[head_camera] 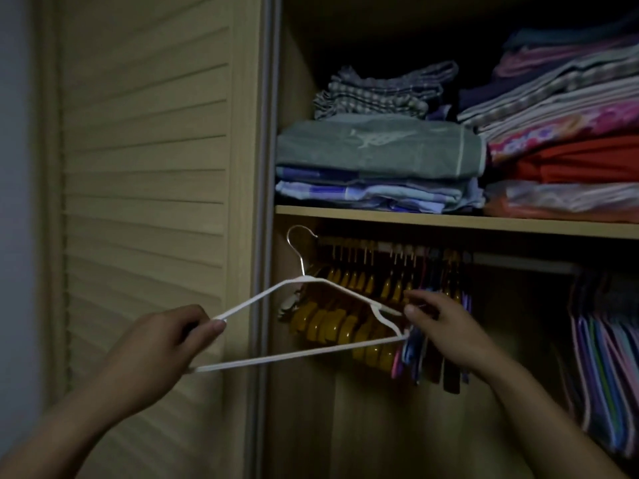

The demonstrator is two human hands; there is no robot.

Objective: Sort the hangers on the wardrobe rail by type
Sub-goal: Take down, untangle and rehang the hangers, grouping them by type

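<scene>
A thin white hanger (297,354) with a metal hook is held out in front of the wardrobe opening, its hook up near the left end of the rail (518,262). My left hand (162,344) grips its left corner. My right hand (446,326) pinches its right shoulder near the notch. Behind it, several yellow wooden hangers (332,323) hang packed together on the rail's left part. Several dark and coloured thin hangers (446,361) hang just right of them.
A louvred sliding door (145,188) covers the left side. The wooden shelf (449,221) above the rail carries stacks of folded linens and towels (380,157). Striped garments or hangers (605,382) hang at the far right of the rail.
</scene>
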